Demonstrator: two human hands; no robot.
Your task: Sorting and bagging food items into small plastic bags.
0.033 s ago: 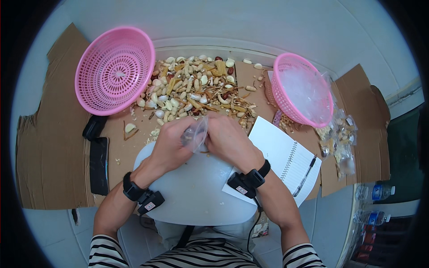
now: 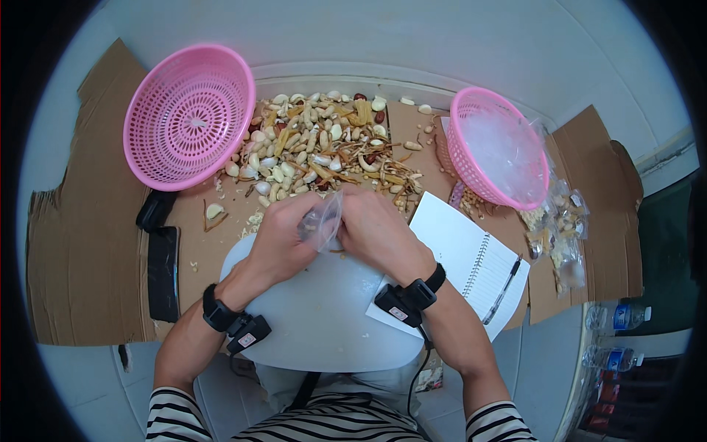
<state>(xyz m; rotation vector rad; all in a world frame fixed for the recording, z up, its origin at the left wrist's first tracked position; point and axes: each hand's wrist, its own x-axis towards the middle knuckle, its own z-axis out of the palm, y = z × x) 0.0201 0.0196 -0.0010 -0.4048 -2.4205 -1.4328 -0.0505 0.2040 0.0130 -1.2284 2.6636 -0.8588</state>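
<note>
A small clear plastic bag is between my two hands, above the far part of a smooth white board. My left hand grips the bag from the left, fingers curled. On the other side my right hand has its fingers closed at the bag's edge. Something darker shows through the film, too blurred to name. Just beyond my hands spreads a mixed pile of peanuts in shells, garlic cloves, red dates and dried brown strips on cardboard. My fingertips are partly hidden behind the hands.
A pink basket leans at the far left. Another pink basket on the right holds clear plastic bags. Filled packets lie beside it. An open notebook with a pen is right; a black phone lies left.
</note>
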